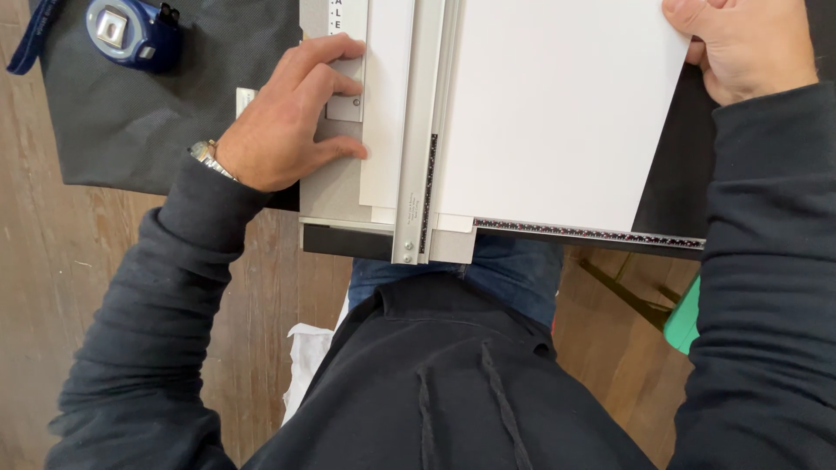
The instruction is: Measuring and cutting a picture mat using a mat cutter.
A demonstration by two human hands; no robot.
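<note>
Odds and ends around my lap

At eleven o'clock a blue, rounded gadget (132,33) with a grey square face lies on a dark grey fabric bag (148,113), its blue strap (33,36) trailing toward ten. Brown wooden floor (35,261) runs down the nine o'clock side. A white cloth (306,359) sits near six, and something green (684,318) peeks in at four.

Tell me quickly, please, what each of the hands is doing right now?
Left hand: open, fingers flat on the paper trimmer, gripping nothing.
Right hand: closed on the far corner of the white sheet.
</note>
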